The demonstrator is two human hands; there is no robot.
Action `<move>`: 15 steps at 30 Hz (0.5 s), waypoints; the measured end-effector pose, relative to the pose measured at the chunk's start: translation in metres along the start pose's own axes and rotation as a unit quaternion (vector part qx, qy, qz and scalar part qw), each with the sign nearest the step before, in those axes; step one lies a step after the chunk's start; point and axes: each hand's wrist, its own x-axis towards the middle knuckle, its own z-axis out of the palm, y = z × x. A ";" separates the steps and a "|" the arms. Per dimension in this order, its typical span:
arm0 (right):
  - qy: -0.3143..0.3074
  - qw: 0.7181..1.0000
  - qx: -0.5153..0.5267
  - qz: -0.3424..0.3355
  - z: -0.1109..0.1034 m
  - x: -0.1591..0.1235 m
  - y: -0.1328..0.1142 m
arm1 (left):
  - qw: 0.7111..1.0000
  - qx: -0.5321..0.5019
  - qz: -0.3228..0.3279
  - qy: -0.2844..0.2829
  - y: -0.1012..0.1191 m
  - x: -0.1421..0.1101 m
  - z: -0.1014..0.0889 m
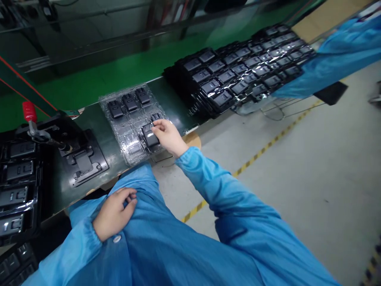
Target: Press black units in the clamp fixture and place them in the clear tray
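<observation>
My right hand (169,135) reaches over the clear plastic tray (122,133), thumb and fingers closed on the edge of a black rectangular plastic case (149,136), which looks like a battery pack. The case is at the tray's near right part; I cannot tell whether it is fully seated in its pocket. Just behind it, another black case (156,116) is partly covered by my fingers. Along the tray's far side lie several like it, among them one black case (115,109). My left hand (116,212) rests on my lap, fingers loosely bent and thumb apart, holding nothing.
Left of the tray stands a black fixture (86,161) with a red-handled toggle clamp (29,113). A black tray (37,190) of cases lies farther left. Stacked black trays (208,93) fill the bench's right side, beside another person's blue sleeve (330,59). The bench edge (119,174) borders my lap.
</observation>
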 end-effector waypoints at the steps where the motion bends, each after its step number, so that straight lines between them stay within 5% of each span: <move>1: 0.003 0.999 -0.034 0.002 0.001 0.011 0.002 | 1.000 0.016 0.013 0.005 0.003 -0.008 -0.003; 8: -0.045 0.964 -0.263 0.012 0.007 0.044 0.001 | 0.984 0.023 0.176 -0.010 0.020 -0.060 -0.036; 15: -0.081 0.936 -0.343 -0.003 0.004 0.048 -0.015 | 0.973 0.013 0.221 -0.068 0.056 -0.056 -0.063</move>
